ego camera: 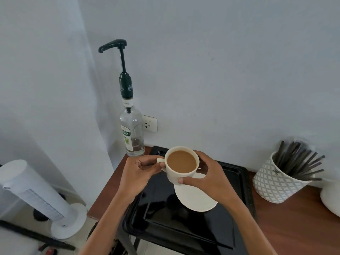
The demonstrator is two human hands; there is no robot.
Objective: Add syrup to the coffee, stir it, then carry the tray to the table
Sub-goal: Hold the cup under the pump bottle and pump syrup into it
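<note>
A white cup (181,173) full of light-brown coffee hangs above a white saucer (196,196) that lies on a black tray (165,218). My left hand (139,177) pinches the cup's handle, and my right hand (207,178) wraps the cup's right side, thumb on the front wall. Behind the tray, near the wall, stands a clear syrup bottle (132,133) with a dark green pump, its spout pointing left.
A patterned white pot (274,183) holding several dark stir sticks stands to the right on the brown counter (287,227), with a white object (331,197) at the far right edge. A white tower fan (36,196) stands on the floor to the left. A wall socket (150,123) sits behind the bottle.
</note>
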